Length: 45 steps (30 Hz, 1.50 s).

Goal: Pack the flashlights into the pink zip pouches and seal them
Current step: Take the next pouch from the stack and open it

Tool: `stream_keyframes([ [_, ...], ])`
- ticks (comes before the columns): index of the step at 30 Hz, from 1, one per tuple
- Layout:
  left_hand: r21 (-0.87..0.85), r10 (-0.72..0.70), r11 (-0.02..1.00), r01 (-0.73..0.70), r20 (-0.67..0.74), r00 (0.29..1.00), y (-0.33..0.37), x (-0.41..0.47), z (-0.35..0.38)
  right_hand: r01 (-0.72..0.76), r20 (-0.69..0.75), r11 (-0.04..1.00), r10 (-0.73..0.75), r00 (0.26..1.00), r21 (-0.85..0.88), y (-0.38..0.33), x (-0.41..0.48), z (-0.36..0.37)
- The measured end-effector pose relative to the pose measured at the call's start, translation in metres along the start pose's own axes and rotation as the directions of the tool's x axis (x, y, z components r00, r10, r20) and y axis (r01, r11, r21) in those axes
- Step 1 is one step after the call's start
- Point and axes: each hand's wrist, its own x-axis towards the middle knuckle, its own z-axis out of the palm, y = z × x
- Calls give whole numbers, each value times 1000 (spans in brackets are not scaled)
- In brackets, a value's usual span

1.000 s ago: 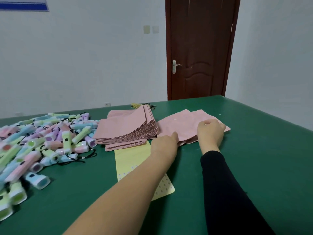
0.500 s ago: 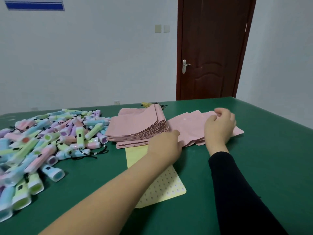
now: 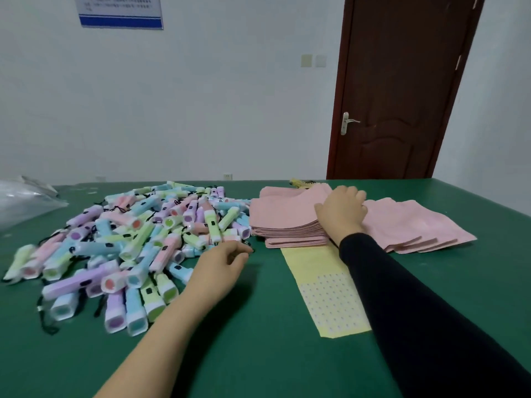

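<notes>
Our right hand (image 3: 342, 212) lies flat on the pouch stack (image 3: 287, 222) at frame centre to steady it, while our left hand (image 3: 222, 268), half-curled and empty, nears the flashlights (image 3: 138, 239).

A green table (image 3: 273, 354) carries heaped flashlights (image 3: 138, 239), stacked pink pouches (image 3: 287, 219) and a yellow sheet (image 3: 327, 294).

The wall notice (image 3: 120, 11) with a blue band carries lines of print, too small and blurred to read.
</notes>
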Motion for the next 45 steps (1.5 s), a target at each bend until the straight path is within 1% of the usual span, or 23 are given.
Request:
stream_keyframes([
  [2, 64, 35, 997, -37, 25, 999, -4, -2, 2, -81, 1, 996, 81, 997, -48, -6, 1, 0],
  [4, 90, 77, 992, -83, 68, 995, -5, -4, 4, -121, 0, 990, 122, 993, -74, -11, 0, 3],
  [7, 92, 129, 986, -139, 110, 986, -4, -3, 4, -216, 25, 976, 216, 976, -14, -10, 0, 6],
  [9, 105, 134, 983, -148, 128, 983, -6, -2, 6, -251, 28, 967, 250, 968, 40, -7, -1, 10],
  [13, 186, 97, 973, -138, 214, 972, -7, -1, 8, -244, -5, 966, 245, 969, 81, -3, -1, 16],
  [18, 190, 85, 972, -137, 256, 963, -7, 0, 9, -210, -40, 973, 215, 976, 95, 2, 0, 14],
  [19, 195, 85, 971, -140, 264, 961, -7, 0, 9, -202, -52, 971, 209, 976, 125, 5, 0, 14],
  [20, 202, 88, 969, -145, 270, 959, -7, 0, 9, -195, -67, 960, 212, 975, 201, 7, 0, 12],
  [21, 204, 90, 968, -149, 272, 958, -7, 0, 9, -178, -84, 932, 214, 973, 316, 9, -1, 10],
  [23, 183, 85, 974, -137, 269, 959, -8, 1, 10, -64, -152, 834, 174, 973, 548, 8, -2, 1],
  [24, 161, 78, 979, -123, 262, 962, -9, 1, 9, 17, -196, 759, 146, 970, 651, 5, -4, -5],
  [26, 98, 68, 991, -92, 226, 972, -8, 2, 7, 172, -261, 536, 93, 961, 826, -8, -16, -19],
  [27, 47, 70, 996, -80, 192, 979, -6, 3, 6, 222, -277, 445, 62, 959, 868, -16, -27, -23],
  [28, -25, 71, 997, -68, 147, 987, -2, 3, 4, 251, -281, 400, 18, 960, 882, -25, -40, -25],
  [30, -237, 43, 971, -33, 40, 998, 5, 3, -2, 274, -254, 386, -104, 962, 881, -43, -69, -19],
  [32, -462, -13, 887, -12, -50, 999, 10, 3, -8, 267, -169, 385, -268, 948, 883, -58, -96, -9],
  [34, -654, -90, 757, -2, -107, 990, 11, 1, -15, 288, -94, 393, -444, 891, 873, -68, -118, 1],
  [36, -824, -163, 566, -4, -117, 980, 11, -1, -22, 315, -65, 376, -548, 834, 872, -73, -135, 10],
  [37, -863, -190, 505, -2, -113, 975, 10, -1, -25, 306, -57, 364, -558, 828, 880, -74, -140, 12],
  [38, -876, -206, 483, 4, -109, 972, 10, -2, -27, 291, -54, 354, -550, 834, 889, -74, -143, 14],
  [41, -887, -225, 461, 17, -98, 969, 8, -2, -30, 286, -74, 339, -522, 850, 896, -70, -146, 18],
  [43, -879, -205, 477, 21, -87, 975, 6, -1, -29, 280, -80, 327, -512, 855, 903, -68, -146, 19],
  [45, -855, -165, 519, 30, -65, 984, 6, -2, -28, 254, -72, 306, -500, 863, 918, -67, -148, 19],
])
